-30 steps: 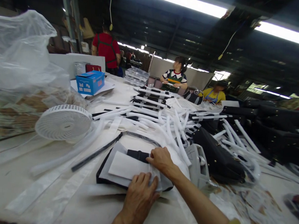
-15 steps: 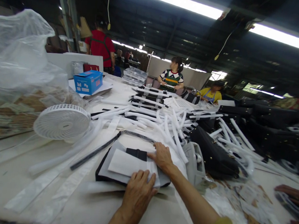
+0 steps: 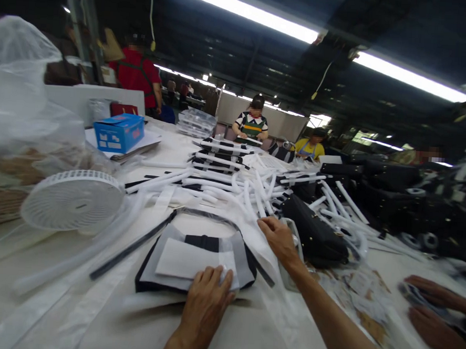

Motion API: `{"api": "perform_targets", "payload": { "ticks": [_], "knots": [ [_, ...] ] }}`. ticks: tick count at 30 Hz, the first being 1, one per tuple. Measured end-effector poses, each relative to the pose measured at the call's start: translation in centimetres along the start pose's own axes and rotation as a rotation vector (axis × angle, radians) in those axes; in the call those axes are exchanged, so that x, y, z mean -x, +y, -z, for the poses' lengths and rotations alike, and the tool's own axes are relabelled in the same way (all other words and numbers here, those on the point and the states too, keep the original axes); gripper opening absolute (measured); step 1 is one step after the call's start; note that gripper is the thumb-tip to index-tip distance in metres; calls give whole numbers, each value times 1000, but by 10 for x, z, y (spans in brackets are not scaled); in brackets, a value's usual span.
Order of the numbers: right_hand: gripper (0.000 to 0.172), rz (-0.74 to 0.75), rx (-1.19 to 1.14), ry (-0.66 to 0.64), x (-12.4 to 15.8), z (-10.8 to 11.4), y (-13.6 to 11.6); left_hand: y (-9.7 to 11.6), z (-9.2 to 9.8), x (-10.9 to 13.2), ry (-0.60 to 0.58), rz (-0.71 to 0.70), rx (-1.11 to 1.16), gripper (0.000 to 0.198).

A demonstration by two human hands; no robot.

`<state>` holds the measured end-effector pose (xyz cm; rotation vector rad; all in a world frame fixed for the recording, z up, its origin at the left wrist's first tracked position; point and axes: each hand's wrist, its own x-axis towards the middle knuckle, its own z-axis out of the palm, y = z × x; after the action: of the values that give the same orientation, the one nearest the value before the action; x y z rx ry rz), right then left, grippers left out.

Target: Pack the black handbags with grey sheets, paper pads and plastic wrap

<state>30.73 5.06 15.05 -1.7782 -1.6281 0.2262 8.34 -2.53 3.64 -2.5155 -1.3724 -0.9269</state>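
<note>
A flat black bag (image 3: 143,274) lies in front of me with a strap (image 3: 128,249) looped behind it. Grey-white sheeting and a white rectangular sheet (image 3: 186,258) cover it, and clear tape (image 3: 228,256) runs over the sheet's right part. My left hand (image 3: 207,302) rests open on the sheet's lower edge, fingers stretched out. Off to the right, my right hand (image 3: 280,243) is raised in front of a pale tape dispenser (image 3: 289,280), partly covering it. Its fingers are bent and slightly apart, and I see nothing held in them.
A white fan (image 3: 73,199) and a blue box (image 3: 119,132) stand left. White foam tubes (image 3: 255,194) are piled beyond the bag. More black bags (image 3: 312,232) lie right, near another person's hands (image 3: 430,302). People work behind the table (image 3: 137,326).
My right hand has left the tape on the sheet and moved right to the dispenser. My left hand stays on the sheet. The view has shifted slightly.
</note>
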Motion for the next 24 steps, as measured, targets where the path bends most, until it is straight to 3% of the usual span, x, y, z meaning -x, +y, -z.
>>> {"api": "perform_targets", "payload": {
  "ticks": [4, 7, 10, 14, 19, 24],
  "knots": [
    [37, -180, 24, 117, 33, 77, 47, -4, -2, 0, 1, -27, -31, 37],
    [31, -344, 29, 139, 53, 103, 85, -8, 1, -1, 0, -86, -61, 34],
    [35, -455, -73, 43, 64, 98, 111, -10, 5, -2, 3, -136, -97, 34],
    [43, -517, -269, -24, 66, 75, 121, -11, 7, -3, 4, -145, -124, 34],
    [37, -543, -412, 1, 59, 61, 117, -10, 7, -3, -3, -140, -126, 34],
    [33, -516, -481, 114, 55, 62, 106, -10, 8, -3, 3, -144, -128, 33]
  ]
}}
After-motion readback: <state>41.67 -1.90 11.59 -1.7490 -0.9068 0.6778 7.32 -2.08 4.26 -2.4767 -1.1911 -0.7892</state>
